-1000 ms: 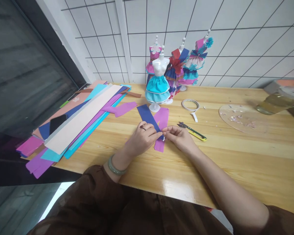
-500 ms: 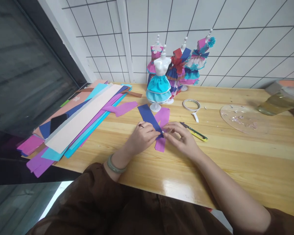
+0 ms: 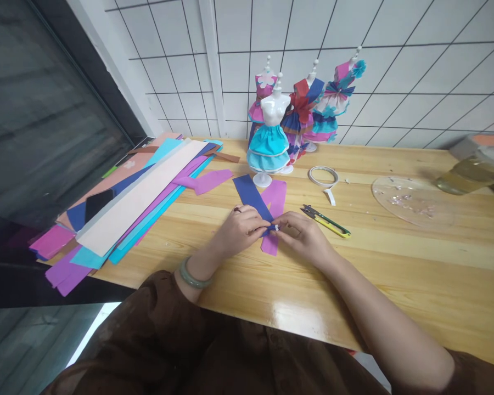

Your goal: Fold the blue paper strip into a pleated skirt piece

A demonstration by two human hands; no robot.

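Between my hands lies a dark blue strip (image 3: pixel 248 193), of paper or fabric. My left hand (image 3: pixel 245 229) pinches its near end, thumb and forefinger pressed together. From the other side my right hand (image 3: pixel 302 235) is closed on the same end, at the fingertips, where a small white bit (image 3: pixel 276 227) shows; what it is I cannot make out. Under the blue strip a purple strip (image 3: pixel 278 196) crosses it on the table. Beyond them stands a white mini mannequin (image 3: pixel 274 109) with a bare top and a tiered turquoise skirt (image 3: pixel 268 148).
A yellow-and-black thread snipper (image 3: pixel 327 222) lies right of my hands. A tape roll (image 3: pixel 323 175) sits behind it. A clear plate (image 3: pixel 407 203) with small bits and a cup (image 3: pixel 469 173) are farther right. Coloured strips (image 3: pixel 144 192) are piled left. Dressed mannequins (image 3: pixel 302 112) stand behind.
My right-hand fingers have drawn in closer at the blue strip's near end, and more of the white bit shows there. My left hand keeps its pinch. The view shifts slightly.
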